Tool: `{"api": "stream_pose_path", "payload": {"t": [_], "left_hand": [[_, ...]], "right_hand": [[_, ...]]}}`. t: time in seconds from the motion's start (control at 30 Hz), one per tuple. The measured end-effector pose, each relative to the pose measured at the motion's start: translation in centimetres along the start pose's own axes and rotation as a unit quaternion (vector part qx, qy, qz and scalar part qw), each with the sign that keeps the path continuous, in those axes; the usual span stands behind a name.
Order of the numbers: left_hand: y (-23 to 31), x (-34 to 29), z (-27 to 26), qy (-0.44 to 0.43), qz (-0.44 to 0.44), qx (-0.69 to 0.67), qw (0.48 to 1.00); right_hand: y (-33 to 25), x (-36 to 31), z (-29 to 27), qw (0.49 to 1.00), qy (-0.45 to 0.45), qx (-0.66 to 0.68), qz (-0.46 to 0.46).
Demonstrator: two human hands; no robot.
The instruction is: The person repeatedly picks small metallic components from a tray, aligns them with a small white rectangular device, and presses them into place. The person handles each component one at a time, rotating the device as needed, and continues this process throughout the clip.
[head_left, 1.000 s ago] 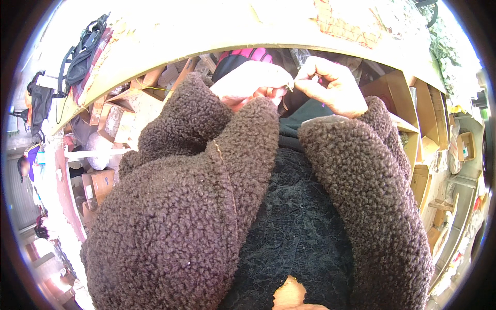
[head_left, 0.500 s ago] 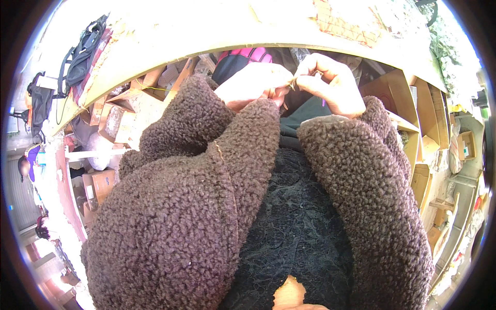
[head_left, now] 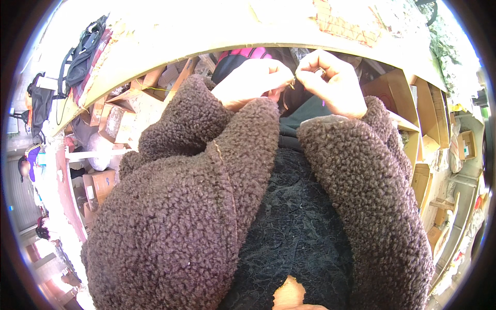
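Note:
My left hand [head_left: 252,84] is closed in a pinch at the near edge of the tabletop. From its fingertips sticks out a small, thin golden-brown piece [head_left: 292,84], too small to name. Just to the right, my right hand [head_left: 336,87] is curled with thumb and forefinger pressed together, a little apart from the left fingertips. A tiny purple bit [head_left: 324,103] shows below its fingers. What the right fingers hold, if anything, is hidden. Both forearms are in brown fleece sleeves [head_left: 356,175].
The bright white tabletop [head_left: 217,26] curves beyond my hands, with orange netting-like material [head_left: 346,23] on it. Under it stand cardboard boxes [head_left: 124,121] and a pink and black item [head_left: 248,53]. Dark bags [head_left: 85,54] lie at the far left. Wooden shelving [head_left: 429,113] stands right.
My fingertips have drawn slightly apart. The right hand has risen a little and away from the small golden-brown piece, which stays at the left fingertips.

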State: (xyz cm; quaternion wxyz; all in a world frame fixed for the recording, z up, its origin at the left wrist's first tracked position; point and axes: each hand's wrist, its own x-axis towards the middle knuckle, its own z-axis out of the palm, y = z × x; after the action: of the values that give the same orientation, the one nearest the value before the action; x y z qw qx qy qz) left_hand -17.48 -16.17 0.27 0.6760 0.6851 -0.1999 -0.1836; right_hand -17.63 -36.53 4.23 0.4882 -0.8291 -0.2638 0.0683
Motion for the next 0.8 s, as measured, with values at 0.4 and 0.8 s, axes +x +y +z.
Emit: {"api": "stream_pose_path", "payload": {"t": [0.4,0.8], "left_hand": [[-1.1,0.4,-0.8,-0.079,-0.043,-0.078,0.993],[-0.8,0.4,0.0,-0.013,-0.036,-0.06,0.997]], "right_hand": [[0.2,0.6,-1.6,0.966,-0.095,-0.143,-0.192],[1.0,0.7,-0.5,0.922,0.059,-0.292,-0.248]]}}
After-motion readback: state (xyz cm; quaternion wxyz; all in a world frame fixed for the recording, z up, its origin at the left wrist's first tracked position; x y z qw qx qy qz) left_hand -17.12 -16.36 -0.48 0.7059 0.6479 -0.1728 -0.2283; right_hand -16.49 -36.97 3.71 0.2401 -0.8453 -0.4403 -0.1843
